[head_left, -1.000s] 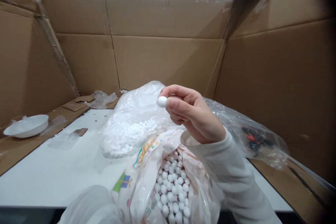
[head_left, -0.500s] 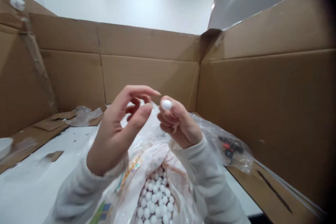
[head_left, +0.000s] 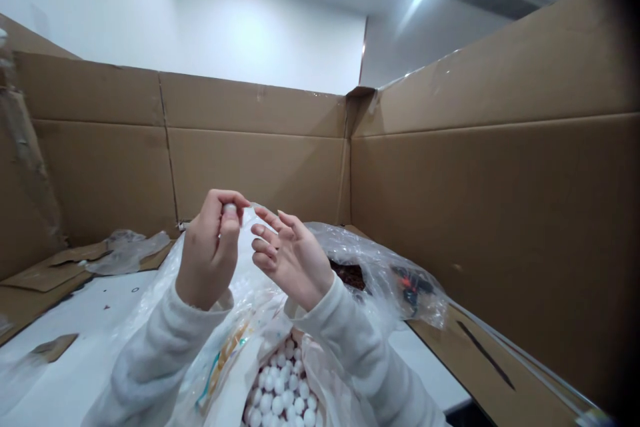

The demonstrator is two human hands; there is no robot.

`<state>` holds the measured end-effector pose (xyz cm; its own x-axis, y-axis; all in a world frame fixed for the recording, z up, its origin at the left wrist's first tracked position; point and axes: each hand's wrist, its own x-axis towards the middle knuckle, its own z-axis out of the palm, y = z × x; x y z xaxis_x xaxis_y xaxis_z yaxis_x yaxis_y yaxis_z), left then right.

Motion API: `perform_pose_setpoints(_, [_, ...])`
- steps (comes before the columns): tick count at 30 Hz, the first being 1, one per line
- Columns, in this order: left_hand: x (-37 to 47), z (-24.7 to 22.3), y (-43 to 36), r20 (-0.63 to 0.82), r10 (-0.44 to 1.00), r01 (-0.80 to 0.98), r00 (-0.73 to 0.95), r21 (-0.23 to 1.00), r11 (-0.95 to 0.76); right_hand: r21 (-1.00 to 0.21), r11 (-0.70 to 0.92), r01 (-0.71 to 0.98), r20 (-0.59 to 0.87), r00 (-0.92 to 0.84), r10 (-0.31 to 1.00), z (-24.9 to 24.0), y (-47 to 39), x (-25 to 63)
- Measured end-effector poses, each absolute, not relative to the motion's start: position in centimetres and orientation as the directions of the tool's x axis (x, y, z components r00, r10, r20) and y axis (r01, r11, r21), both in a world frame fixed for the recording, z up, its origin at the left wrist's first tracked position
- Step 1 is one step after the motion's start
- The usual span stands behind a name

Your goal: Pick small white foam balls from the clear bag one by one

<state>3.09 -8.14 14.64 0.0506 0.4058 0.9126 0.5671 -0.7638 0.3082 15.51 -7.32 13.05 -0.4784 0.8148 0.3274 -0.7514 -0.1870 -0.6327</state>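
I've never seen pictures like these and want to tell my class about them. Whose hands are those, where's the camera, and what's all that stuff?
There's no robot here. The hands belong to a person wearing a camera on their head, so every picture looks forward and down. The left hand seems to pinch a white ball, mostly hidden by the thumb. The right hand is open, palm showing. Below them, an open bag holds many white balls. It sits on a white table, with clear plastic behind it. The tall brown walls are cardboard.
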Motion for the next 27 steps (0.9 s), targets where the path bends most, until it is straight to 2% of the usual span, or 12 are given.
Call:
perform_pose_setpoints(2, [2.7, 14.9, -8.1, 0.89, 0.43, 0.576, 0.149, 0.276, -0.77, -0.582, -0.245, -0.775, 0.272, -0.47, 0.84, 12.8, -6.9, 15.5])
perform_pose_setpoints(5, [2.5, 15.3, -8.4, 0.773, 0.438, 0.614, 0.459, 0.081, -0.785, -0.564, -0.222, -0.795, 0.233, -0.411, 0.882, 12.6, -6.5, 15.4])
perform_pose_setpoints(7, [2.6, 15.3, -8.5, 0.681, 0.438, 0.626, 0.587, -0.039, -0.779, -0.571, -0.161, -0.805, 0.234, -0.347, 0.908, 12.7, -6.5, 15.3])
perform_pose_setpoints(12, [3.2, 14.6, -8.0, 0.674, 0.46, 0.718, 0.578, -0.152, -0.68, -0.594, 0.068, -0.802, 0.303, -0.145, 0.942, 13.0, -7.3, 14.8])
perform_pose_setpoints(17, [3.7, 14.4, -8.2, 0.748, 0.408, 0.756, 0.524, -0.186, -0.628, -0.58, 0.031, -0.814, 0.35, -0.214, 0.912, 13.0, -7.6, 14.8])
perform_pose_setpoints(20, [3.6, 14.7, -8.4, 0.807, 0.389, 0.707, 0.445, -0.05, -0.705, -0.577, -0.023, -0.816, 0.36, -0.279, 0.89, 13.0, -7.3, 15.0])
perform_pose_setpoints(24, [3.1, 15.0, -8.0, 0.847, 0.512, 0.469, 0.144, 0.397, -0.789, -0.669, -0.064, -0.74, 0.394, -0.426, 0.815, 12.7, -6.8, 14.9])
perform_pose_setpoints(27, [2.7, 15.1, -7.4, 0.778, 0.627, 0.268, 0.038, 0.597, -0.756, -0.705, 0.007, -0.709, 0.449, -0.439, 0.778, 12.3, -6.6, 14.6])
